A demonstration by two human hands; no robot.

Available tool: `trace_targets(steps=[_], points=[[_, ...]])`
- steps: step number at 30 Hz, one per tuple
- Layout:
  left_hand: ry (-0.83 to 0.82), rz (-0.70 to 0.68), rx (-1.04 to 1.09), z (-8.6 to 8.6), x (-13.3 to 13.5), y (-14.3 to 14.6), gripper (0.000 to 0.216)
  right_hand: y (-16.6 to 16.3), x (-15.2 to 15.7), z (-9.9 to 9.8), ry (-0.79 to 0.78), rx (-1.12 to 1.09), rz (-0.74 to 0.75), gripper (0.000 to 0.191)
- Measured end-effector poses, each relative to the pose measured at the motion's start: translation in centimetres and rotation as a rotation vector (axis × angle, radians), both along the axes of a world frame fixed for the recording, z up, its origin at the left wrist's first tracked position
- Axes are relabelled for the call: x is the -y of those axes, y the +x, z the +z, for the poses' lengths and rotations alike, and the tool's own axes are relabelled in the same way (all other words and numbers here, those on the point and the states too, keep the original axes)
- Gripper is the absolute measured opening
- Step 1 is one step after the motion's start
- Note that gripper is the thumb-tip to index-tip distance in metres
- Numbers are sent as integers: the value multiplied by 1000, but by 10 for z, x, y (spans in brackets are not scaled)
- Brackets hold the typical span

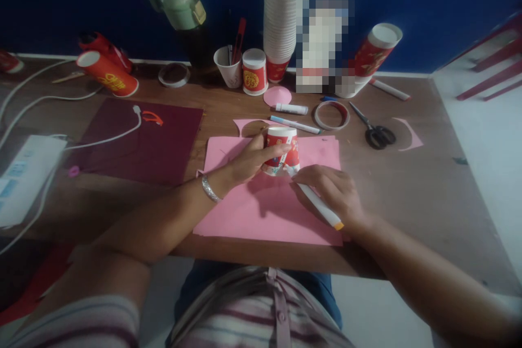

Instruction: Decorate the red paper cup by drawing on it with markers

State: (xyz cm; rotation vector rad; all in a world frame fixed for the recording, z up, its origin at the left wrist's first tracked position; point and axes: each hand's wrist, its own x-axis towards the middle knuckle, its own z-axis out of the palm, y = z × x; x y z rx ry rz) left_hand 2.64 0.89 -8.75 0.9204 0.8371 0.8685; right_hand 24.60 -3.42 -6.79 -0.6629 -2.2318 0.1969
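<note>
My left hand [258, 153] is closed around a red paper cup [281, 159] with a white rim and printed pattern, thumb across its side. The cup is held above a stack of pink paper sheets [261, 217]. Close to the cup's lower right edge, my right hand [336, 187] is closed on a white marker [320, 206] with an orange end pointing back toward me. The marker's front end is hidden by my fingers. A white, uneven patch shows at the cup's lower edge beside them.
Behind the paper lie a glue stick [291, 109], another marker [296, 124], a tape roll [331, 115] and black scissors [380, 136]. A tall cup stack [285, 11] stands by the wall. Left are a maroon sheet [163, 147], a white cable [110, 143] and a white box [28, 179].
</note>
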Motion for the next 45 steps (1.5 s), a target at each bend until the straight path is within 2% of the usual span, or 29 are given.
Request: trace_targets(steps=[17, 37, 45], points=[[5, 14, -16, 7, 2, -1, 45, 1, 3, -4, -18, -28, -59, 20], [-28, 18, 0, 4, 1, -3, 51, 0, 4, -1, -25, 2, -23, 16], [-22, 42, -12, 8, 3, -2, 48, -1, 4, -3, 0, 6, -37, 16]])
